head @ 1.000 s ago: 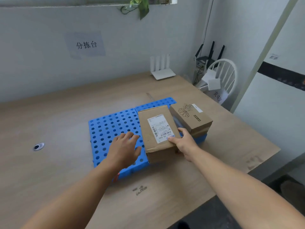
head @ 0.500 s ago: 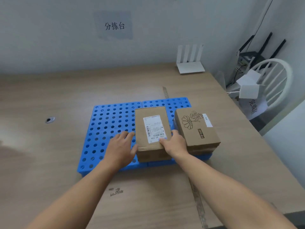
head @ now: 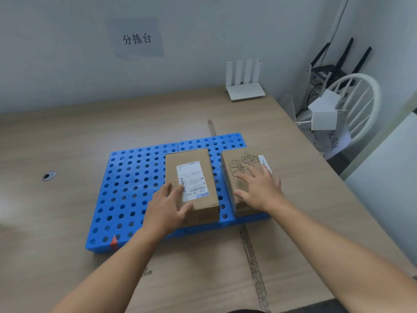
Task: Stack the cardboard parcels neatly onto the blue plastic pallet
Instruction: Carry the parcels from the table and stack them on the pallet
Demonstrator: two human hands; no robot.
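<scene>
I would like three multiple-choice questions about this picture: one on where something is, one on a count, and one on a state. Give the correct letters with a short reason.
1. Where on the blue pallet do the parcels sit?
A. on its right part
B. on its left part
C. beside it, on the table

2. How many cardboard parcels are on the pallet?
A. one
B. two
C. four

3. What is the right hand doing?
A. lifting a parcel in the air
B. lying flat and open on the flower-print parcel
C. resting on the bare table

Answers:
1 A: both parcels stand on the right part, and the left holes are uncovered.
2 B: only the labelled parcel and the flower-print parcel show.
3 B: its spread fingers lie on that parcel's top, while the left hand touches the labelled parcel's near left corner.
</scene>
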